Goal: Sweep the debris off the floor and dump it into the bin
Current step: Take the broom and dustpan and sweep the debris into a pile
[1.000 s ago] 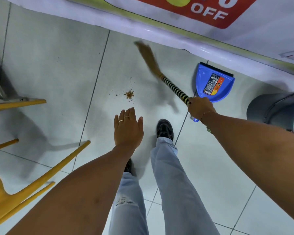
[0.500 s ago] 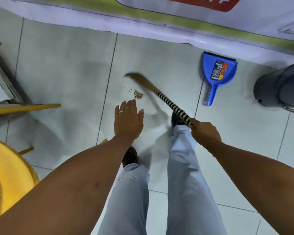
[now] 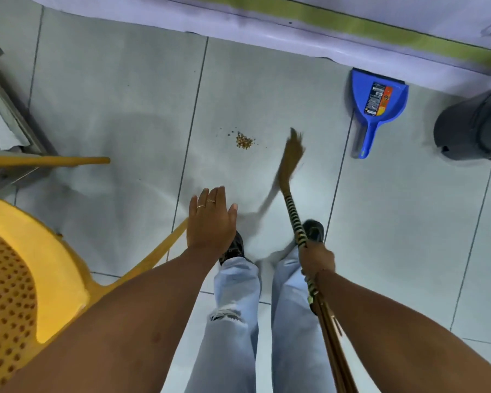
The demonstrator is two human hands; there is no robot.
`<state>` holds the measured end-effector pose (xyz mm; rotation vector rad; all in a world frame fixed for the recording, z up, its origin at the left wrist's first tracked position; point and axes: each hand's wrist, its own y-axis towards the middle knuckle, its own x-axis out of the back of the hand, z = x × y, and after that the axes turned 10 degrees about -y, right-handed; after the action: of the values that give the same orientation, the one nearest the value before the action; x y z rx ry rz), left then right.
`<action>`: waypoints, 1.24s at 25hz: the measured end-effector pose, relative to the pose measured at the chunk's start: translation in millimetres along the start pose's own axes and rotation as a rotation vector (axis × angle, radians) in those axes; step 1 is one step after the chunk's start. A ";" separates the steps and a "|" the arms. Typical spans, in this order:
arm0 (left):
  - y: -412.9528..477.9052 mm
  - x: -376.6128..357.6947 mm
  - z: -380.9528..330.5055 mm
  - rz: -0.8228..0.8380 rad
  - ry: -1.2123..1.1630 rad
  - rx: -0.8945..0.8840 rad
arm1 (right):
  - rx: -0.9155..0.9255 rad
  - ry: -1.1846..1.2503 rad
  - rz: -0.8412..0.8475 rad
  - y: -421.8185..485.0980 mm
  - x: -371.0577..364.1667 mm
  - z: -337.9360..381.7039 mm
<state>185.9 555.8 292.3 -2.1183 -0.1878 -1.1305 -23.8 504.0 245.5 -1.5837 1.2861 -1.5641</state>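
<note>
A small pile of brown debris (image 3: 244, 140) lies on the pale floor tiles ahead of my feet. My right hand (image 3: 317, 258) grips the striped handle of a broom (image 3: 292, 207), whose blurred bristle head is just right of the debris. A blue dustpan (image 3: 376, 104) lies on the floor to the right, its handle pointing toward me. The dark grey bin (image 3: 476, 129) stands at the right edge. My left hand (image 3: 211, 222) hovers flat with fingers apart, holding nothing.
A yellow plastic chair (image 3: 26, 279) stands at the left, one leg reaching under my left arm, another (image 3: 54, 160) lying across the floor. A banner-covered counter base (image 3: 295, 26) runs along the top. A metal frame (image 3: 9, 109) sits at far left.
The broom head swung from left of the debris to its right side. My right hand pulled back toward my body. The view tilted down, bringing the chair further in.
</note>
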 end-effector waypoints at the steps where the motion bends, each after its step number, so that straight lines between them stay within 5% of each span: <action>1: -2.0 -3.6 4.5 0.009 -0.007 -0.001 | 0.005 0.014 -0.001 -0.3 -9.1 10.4; 7: -0.6 0.7 25.6 -0.002 -0.016 -0.005 | 0.122 -0.109 -0.036 -1.0 -32.1 58.4; 21: 10.6 33.6 50.5 -0.040 0.025 0.017 | 0.179 0.018 -0.002 -11.8 -50.3 122.1; 31: -1.4 34.1 -14.6 -0.012 0.067 -0.040 | 0.306 0.199 -0.215 -89.7 -5.1 56.7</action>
<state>196.1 540.6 324.6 -2.1138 -0.1483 -1.2195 52.8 529.8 314.5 -1.4358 0.9384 -1.9873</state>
